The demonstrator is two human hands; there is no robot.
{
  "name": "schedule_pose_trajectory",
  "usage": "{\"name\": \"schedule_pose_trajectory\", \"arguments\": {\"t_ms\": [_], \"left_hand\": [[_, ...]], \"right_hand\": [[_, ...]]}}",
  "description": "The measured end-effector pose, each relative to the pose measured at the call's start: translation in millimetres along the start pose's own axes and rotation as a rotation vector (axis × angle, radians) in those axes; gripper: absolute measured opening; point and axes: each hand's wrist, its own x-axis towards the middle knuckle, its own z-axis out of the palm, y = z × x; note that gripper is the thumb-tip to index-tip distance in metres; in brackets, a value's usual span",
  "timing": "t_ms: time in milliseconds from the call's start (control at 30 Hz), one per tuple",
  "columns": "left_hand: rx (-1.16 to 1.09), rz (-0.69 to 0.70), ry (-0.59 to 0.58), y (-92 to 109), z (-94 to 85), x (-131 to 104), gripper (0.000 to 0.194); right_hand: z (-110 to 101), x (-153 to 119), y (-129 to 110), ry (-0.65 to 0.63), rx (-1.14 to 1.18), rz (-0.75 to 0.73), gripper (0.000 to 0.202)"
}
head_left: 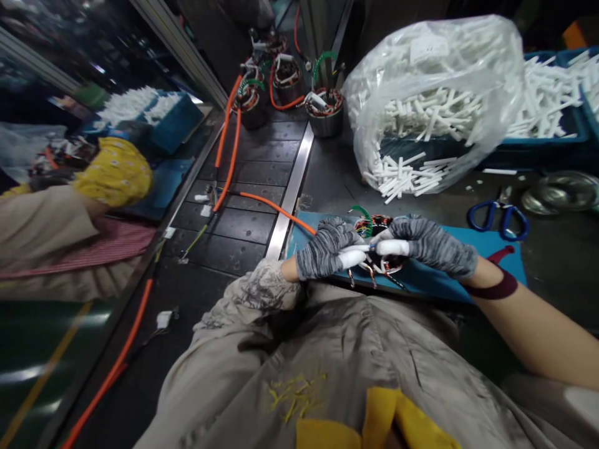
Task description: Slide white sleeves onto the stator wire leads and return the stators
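My left hand (327, 249) wears a grey striped glove with white fingertips, and its fingers pinch a thin white tube. My right hand (425, 246), gloved alike, is closed with thumb and finger against the tube's end, where a small bluish bit of wire shows. What exactly the right fingertips hold is mostly covered. Just beneath both hands, a motor stator (388, 265) with copper windings, a green coiled tie and several loose leads lies on a blue board (491, 243). An orange cable (276, 209) runs in from the left toward my left hand.
A clear bag (374, 81) of white tubes stands behind the board, before a blue bin (552, 140). Blue-handled scissors (491, 215) and a glass dish (561, 193) lie right. Several stators (325, 118) stand on the dark slatted conveyor (253, 181). A co-worker's yellow sleeve (115, 174) is left.
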Motion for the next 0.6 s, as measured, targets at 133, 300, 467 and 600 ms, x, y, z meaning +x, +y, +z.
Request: {"name": "schedule_pose_trajectory", "arguments": {"t_ms": [133,300,467,600], "left_hand": [[0.042,-0.040,-0.083,-1,-7.9,7,0.034],[0.267,-0.182,-0.166,18,-11.8,18,0.045],[0.382,-0.196,-0.052,33,-8.4,21,0.036],[0.353,-0.080,-0.054,27,2.2,37,0.038]], "right_hand": [[3,4,2,0.023,-0.177,-0.071,0.045],[5,-4,10,0.168,-0.441,-0.290,0.034],[-22,-25,24,0.307,-0.315,-0.332,0.023],[-24,-27,28,0.339,-0.108,-0.237,0.027]]}}
